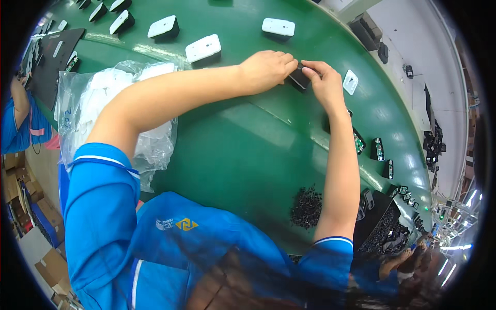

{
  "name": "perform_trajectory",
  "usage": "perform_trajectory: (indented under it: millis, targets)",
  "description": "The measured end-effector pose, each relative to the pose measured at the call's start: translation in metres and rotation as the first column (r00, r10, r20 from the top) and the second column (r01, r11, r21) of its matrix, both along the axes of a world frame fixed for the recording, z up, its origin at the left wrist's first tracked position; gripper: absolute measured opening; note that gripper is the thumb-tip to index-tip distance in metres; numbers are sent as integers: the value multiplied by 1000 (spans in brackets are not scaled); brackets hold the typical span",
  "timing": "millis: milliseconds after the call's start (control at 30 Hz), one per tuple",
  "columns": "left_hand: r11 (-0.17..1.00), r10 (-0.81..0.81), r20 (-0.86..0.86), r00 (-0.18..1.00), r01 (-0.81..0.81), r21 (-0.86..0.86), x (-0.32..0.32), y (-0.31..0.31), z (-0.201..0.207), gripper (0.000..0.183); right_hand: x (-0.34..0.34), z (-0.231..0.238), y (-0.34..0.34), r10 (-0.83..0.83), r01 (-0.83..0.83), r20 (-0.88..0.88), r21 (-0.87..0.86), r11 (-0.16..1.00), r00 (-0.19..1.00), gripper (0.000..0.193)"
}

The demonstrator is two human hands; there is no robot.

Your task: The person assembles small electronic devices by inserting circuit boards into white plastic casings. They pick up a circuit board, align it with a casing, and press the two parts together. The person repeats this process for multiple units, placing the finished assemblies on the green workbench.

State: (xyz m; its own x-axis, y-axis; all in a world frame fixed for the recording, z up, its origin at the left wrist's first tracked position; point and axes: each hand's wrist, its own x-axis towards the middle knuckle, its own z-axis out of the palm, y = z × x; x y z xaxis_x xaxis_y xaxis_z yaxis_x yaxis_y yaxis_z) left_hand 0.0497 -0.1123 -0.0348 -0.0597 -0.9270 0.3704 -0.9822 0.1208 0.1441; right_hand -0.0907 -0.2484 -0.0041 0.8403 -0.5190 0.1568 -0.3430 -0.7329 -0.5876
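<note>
Both hands meet over the table around a small black housing (299, 78), dark and box-shaped, held tilted. My left hand (268, 71) has its fingers curled at the housing's left upper side. From the right, my right hand (325, 82) pinches its edge between thumb and fingers. My fingers cover part of the housing. A loose white cover (350, 82) lies just right of my right hand. Black units with white tops, such as one white-topped unit (278, 27) and another white-topped unit (203, 49), rest beyond my hands.
A clear plastic bag (155, 139) of white parts lies under my left arm. By my right forearm are a pile of small black pieces (306, 207) and several open black housings (378, 149) with circuit boards. Other people work at far left and lower right.
</note>
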Motion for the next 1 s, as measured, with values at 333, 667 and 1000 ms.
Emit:
perform_trajectory:
  millis: [333,667,1000]
  targets:
    - [945,274,-659,701,-69,320,26,-29,28,30,4,-14,12,-126,-13,303,417,909,945,37]
    - [842,472,-788,396,60,536,35,-6,31,29,-19,5,28,-84,148,230,-278,949,970,43]
    - [564,574,-410,709,20,826,47,-25,55,37,-86,36,8,-424,274,-384,-387,880,820,56]
